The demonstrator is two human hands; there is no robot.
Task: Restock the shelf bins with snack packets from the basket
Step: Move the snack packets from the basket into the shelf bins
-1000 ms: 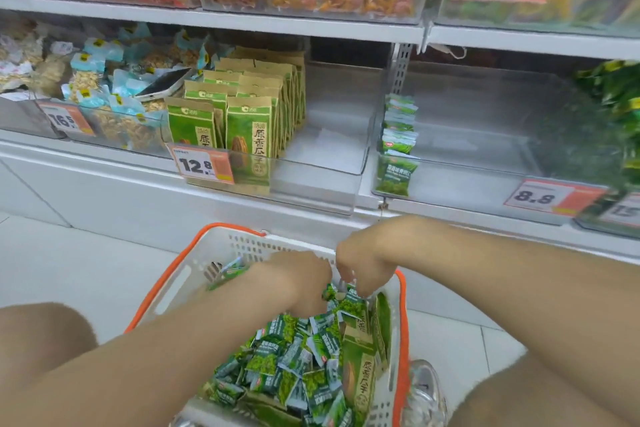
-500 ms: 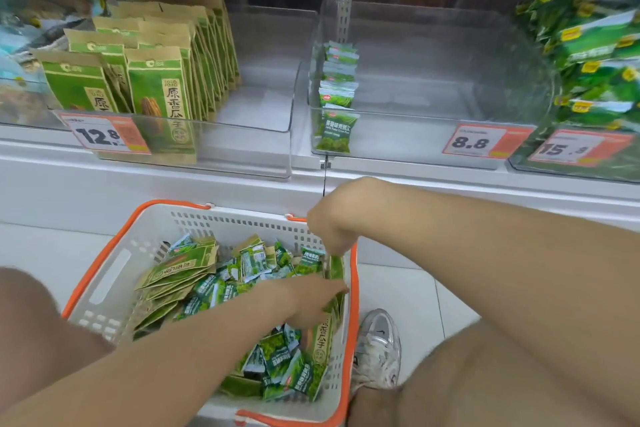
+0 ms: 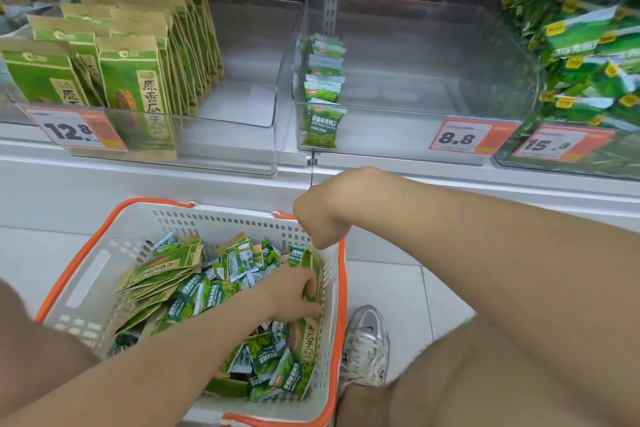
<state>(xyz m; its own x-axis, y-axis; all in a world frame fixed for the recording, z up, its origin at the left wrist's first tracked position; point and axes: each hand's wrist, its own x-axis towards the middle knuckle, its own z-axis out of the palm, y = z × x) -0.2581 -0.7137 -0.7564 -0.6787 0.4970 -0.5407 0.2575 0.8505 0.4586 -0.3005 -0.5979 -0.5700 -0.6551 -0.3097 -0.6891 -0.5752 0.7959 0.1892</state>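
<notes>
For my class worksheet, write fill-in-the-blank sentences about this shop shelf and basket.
1. The white plastic basket has an ___ rim.
2. The clear plastic bin tagged 8.8 holds one row of small ___ packets.
3. The left hand grips a tall green-and-brown paper packet inside the ___.
4. The brown-topped paper bags stand behind a price tag reading ___.
Missing: orange; green; basket; 12.8

Across mid-frame you see three orange-and-white price tags: the 12.8 tag (image 3: 74, 131) at left, the 8.8 tag (image 3: 462, 138) and the 15.8 tag (image 3: 550, 146) at right. Lower right of centre, a silver laced shoe (image 3: 367, 340) stands on pale floor tiles (image 3: 398, 284).
</notes>
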